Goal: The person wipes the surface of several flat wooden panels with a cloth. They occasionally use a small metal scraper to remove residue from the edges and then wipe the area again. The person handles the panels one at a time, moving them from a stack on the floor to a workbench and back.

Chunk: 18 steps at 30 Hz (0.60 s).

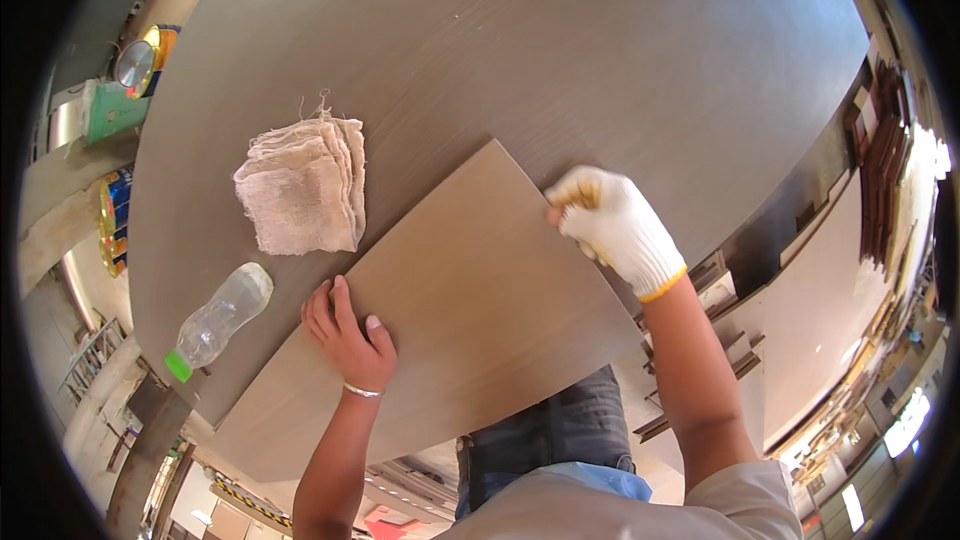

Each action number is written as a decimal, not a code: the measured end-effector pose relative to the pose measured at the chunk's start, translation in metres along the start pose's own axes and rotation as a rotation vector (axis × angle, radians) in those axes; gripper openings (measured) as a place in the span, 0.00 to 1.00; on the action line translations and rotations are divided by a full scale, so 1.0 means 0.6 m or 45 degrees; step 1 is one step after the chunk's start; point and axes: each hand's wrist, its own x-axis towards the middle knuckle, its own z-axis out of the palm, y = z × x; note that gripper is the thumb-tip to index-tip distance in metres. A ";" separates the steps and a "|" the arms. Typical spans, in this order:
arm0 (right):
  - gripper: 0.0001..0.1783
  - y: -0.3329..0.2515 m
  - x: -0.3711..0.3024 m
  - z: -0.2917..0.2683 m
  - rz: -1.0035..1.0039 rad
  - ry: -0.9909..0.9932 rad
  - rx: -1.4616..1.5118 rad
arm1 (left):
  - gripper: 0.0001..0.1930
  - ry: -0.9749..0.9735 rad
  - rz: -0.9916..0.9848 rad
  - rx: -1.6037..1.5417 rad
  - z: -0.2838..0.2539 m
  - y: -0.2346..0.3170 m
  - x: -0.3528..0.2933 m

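Observation:
A brown flat board (468,290) lies slantwise on a large table, its near edge reaching over toward my body. My left hand (352,338), bare and with a bracelet at the wrist, rests on the board by its left edge, fingers apart. My right hand (612,220) wears a white knitted glove with a yellow cuff. It is curled closed at the board's right edge, near the far corner; bare fingertips show from the glove. Whatever it may hold is hidden. A folded stack of frayed beige cloth (303,185) lies beyond my left hand.
A clear plastic bottle (220,318) with a green cap lies on its side on the grey-brown table (600,50). Tins (140,65) stand past the table's left edge, beside a green container (112,110). Stacked dark boards (885,170) are off to the right.

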 end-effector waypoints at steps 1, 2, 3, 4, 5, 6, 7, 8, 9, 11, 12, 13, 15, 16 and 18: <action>0.08 0.023 -0.019 -0.012 0.025 -0.023 0.008 | 0.32 0.011 0.004 -0.002 0.001 0.000 -0.002; 0.09 0.042 -0.039 -0.023 0.056 -0.028 -0.016 | 0.32 0.019 0.007 -0.006 0.001 0.000 -0.003; 0.09 0.061 -0.059 -0.033 0.087 -0.033 -0.041 | 0.32 0.022 0.001 -0.005 0.000 -0.001 -0.004; 0.10 0.081 -0.082 -0.045 0.120 -0.031 -0.071 | 0.33 0.024 -0.004 -0.013 0.002 -0.001 -0.006; 0.11 0.100 -0.102 -0.054 0.124 -0.024 -0.126 | 0.33 0.031 -0.010 -0.020 0.002 0.000 -0.006; 0.11 0.120 -0.121 -0.061 0.127 -0.017 -0.182 | 0.33 0.032 -0.014 -0.015 0.002 0.001 -0.006; 0.12 0.144 -0.142 -0.070 0.132 -0.001 -0.240 | 0.33 0.033 -0.015 -0.018 0.004 0.003 -0.007; 0.12 0.177 -0.160 -0.077 0.079 0.050 -0.183 | 0.33 0.038 -0.016 -0.021 0.004 0.004 -0.005; 0.12 0.216 -0.177 -0.083 0.026 0.104 -0.126 | 0.33 0.050 -0.007 -0.013 0.004 0.004 -0.004; 0.12 0.266 -0.210 -0.078 -0.039 0.231 -0.045 | 0.34 0.075 0.006 0.003 0.004 0.003 -0.003; 0.13 0.285 -0.226 -0.073 -0.050 0.305 -0.019 | 0.34 0.084 0.010 0.021 0.002 0.003 -0.002; 0.13 0.295 -0.247 -0.070 -0.058 0.383 0.005 | 0.34 0.092 0.015 0.032 0.002 0.005 -0.002; 0.21 0.313 -0.279 -0.053 0.013 0.338 0.347 | 0.33 0.110 0.021 0.092 -0.004 0.008 -0.010; 0.24 0.336 -0.282 -0.037 -0.037 0.348 0.526 | 0.33 0.127 0.028 0.127 0.001 0.012 -0.016; 0.36 0.342 -0.285 -0.006 -0.092 0.227 0.827 | 0.32 0.148 -0.031 0.096 0.005 0.013 -0.042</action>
